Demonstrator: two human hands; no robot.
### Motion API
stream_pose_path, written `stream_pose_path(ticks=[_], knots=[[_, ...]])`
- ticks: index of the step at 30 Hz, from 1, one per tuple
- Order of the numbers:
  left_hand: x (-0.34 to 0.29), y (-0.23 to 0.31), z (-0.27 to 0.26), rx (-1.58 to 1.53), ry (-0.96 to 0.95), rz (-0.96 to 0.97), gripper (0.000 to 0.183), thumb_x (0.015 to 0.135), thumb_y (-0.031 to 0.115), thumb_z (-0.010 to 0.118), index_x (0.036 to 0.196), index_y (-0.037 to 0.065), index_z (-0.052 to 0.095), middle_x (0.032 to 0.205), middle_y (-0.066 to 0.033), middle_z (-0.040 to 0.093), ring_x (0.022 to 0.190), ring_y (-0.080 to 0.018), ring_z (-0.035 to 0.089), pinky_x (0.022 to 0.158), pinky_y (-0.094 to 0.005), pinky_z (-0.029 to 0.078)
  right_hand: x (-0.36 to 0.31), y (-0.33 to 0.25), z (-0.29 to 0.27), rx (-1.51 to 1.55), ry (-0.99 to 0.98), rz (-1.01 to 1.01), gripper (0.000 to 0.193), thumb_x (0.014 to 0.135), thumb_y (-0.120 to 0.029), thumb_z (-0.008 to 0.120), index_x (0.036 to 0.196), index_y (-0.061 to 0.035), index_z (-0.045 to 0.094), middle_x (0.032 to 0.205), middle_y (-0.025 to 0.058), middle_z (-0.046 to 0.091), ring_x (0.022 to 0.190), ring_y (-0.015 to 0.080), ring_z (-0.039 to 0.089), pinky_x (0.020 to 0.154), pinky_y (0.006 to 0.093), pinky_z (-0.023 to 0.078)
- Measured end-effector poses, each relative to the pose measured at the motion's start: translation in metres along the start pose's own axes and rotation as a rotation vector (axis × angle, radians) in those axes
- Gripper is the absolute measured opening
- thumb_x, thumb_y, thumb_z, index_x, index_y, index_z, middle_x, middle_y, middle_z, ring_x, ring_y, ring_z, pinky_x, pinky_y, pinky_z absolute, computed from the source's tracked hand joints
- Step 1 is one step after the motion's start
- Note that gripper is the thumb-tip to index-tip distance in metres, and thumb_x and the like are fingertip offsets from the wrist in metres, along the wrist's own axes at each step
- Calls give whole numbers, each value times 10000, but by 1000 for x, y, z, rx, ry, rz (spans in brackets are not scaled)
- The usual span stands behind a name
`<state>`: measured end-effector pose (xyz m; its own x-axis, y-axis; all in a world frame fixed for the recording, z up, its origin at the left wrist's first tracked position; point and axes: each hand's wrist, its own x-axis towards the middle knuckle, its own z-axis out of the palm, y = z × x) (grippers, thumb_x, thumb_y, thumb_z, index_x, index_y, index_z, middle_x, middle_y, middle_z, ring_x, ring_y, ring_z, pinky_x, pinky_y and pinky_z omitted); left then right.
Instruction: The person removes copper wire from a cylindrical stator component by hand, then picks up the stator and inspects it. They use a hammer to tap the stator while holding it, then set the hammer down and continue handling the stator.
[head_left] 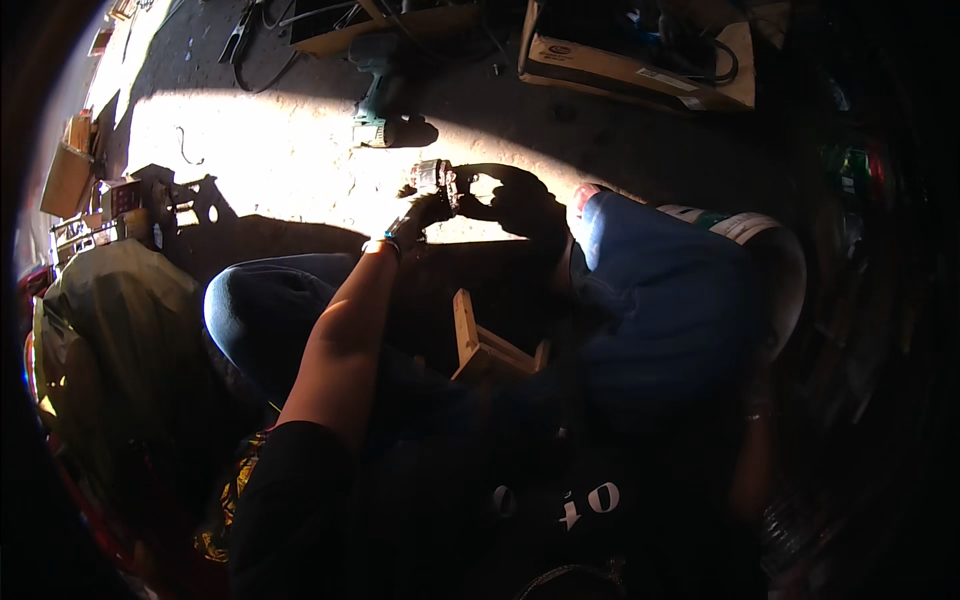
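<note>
My left arm reaches forward into the sunlit patch. The fingers of my left hand (425,210), mostly dark, are closed around a short cylindrical metal part (430,176) with a banded, coil-like end, perhaps a motor part. It is held just above the floor, and its shadow and the hand's fall to the right. A green cordless power tool (372,120) lies on the floor just beyond it. On the right side my right forearm shows only faintly; my right hand is lost in the dark, so its fingers cannot be made out.
A wooden frame (466,335) stands between my bent, jeans-clad legs. Cardboard boxes (590,65) with cables lie at the back. On the left are metal parts (150,195) and an olive cloth or bag (120,310). A pale round container (745,228) sits beyond my right knee.
</note>
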<state>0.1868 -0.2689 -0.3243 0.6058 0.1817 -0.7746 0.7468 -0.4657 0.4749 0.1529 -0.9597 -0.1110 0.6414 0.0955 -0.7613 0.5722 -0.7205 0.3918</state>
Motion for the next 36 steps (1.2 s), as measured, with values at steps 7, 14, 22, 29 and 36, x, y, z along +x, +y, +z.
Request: stream_pose_path(ticks=[7, 14, 22, 29, 36], knots=[[-12, -22, -5, -139, 81, 12, 266, 917, 236, 683, 1107, 50, 661, 993, -113, 680, 798, -231, 635, 667, -337, 535, -105, -27, -133, 1342, 428, 835, 328, 1004, -315, 599, 1136, -32, 698, 943, 98, 711, 871, 196, 663, 698, 349, 546], [-16, -17, -3, -252, 175, 48, 293, 913, 237, 691, 1129, 43, 648, 1008, -114, 675, 808, -226, 635, 669, -332, 536, -112, -93, -315, 2160, 952, -426, 441, 1050, -343, 507, 1324, 2, 485, 658, -17, 349, 507, 114, 333, 432, 271, 293], [-15, -9, 2, -325, 257, 57, 325, 909, 239, 700, 1154, 36, 633, 1025, -114, 670, 821, -220, 636, 671, -327, 538, -11, -249, -383, 2035, 382, -783, 396, 1073, -316, 479, 1233, 35, 572, 581, -65, 377, 380, 29, 334, 307, 205, 277], [-21, -38, 4, -351, 299, -4, 354, 905, 240, 709, 1176, 29, 620, 1041, -115, 665, 831, -215, 636, 672, -322, 539, 78, -346, -344, 2002, -213, -123, 219, 991, -260, 633, 1077, -60, 636, 657, 2, 560, 405, 91, 471, 329, 261, 438], [-15, -49, 14, -348, 290, -47, 384, 902, 242, 717, 1198, 23, 607, 1056, -116, 660, 842, -210, 636, 674, -317, 541, 141, -364, -264, 2285, -419, -247, 77, 991, -165, 553, 939, -109, 566, 661, -3, 536, 434, 119, 467, 373, 299, 425]])
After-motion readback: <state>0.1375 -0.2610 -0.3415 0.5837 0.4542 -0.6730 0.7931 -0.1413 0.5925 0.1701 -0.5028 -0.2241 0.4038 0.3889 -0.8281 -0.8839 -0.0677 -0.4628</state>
